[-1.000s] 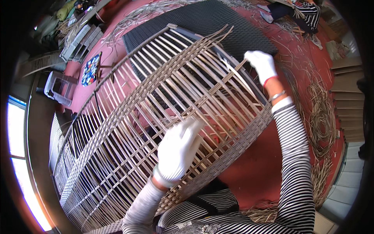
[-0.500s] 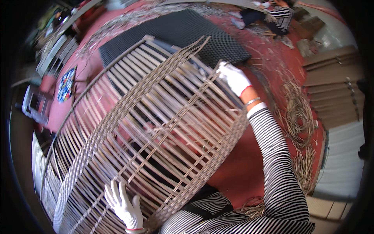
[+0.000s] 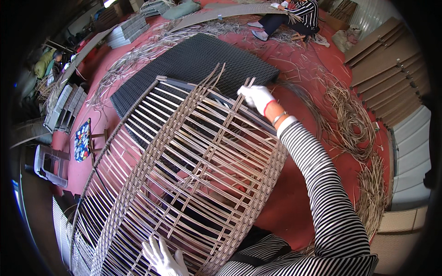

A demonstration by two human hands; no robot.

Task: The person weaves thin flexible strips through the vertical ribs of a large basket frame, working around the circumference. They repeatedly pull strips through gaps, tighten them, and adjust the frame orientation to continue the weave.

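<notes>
A large, partly woven wicker panel (image 3: 149, 152) lies across my front, with rows of thin brown slats over a frame and braided bands along it. My left hand (image 3: 163, 258), in a white glove, rests on the slats near the lower edge, fingers spread. At the panel's far right corner, my gloved right hand (image 3: 258, 98) is closed around wicker strands (image 3: 250, 82) whose ends stick up above the fingers. More loose strand ends (image 3: 218, 76) stand up from the braided band to its left.
Behind the panel, a dark woven mat-like piece (image 3: 202, 51) lies on the red floor. Coiled strands (image 3: 350, 115) are heaped at the right, beside stacked brown panels (image 3: 386, 78). A co-worker (image 3: 294, 18) sits at the back. A patterned stool (image 3: 83, 140) and plastic crate (image 3: 49, 165) are at left.
My view has shifted, showing more of the far room, and the panel sits lower in it. My left hand remains spread on the slats; my right stays at the panel's far corner.
</notes>
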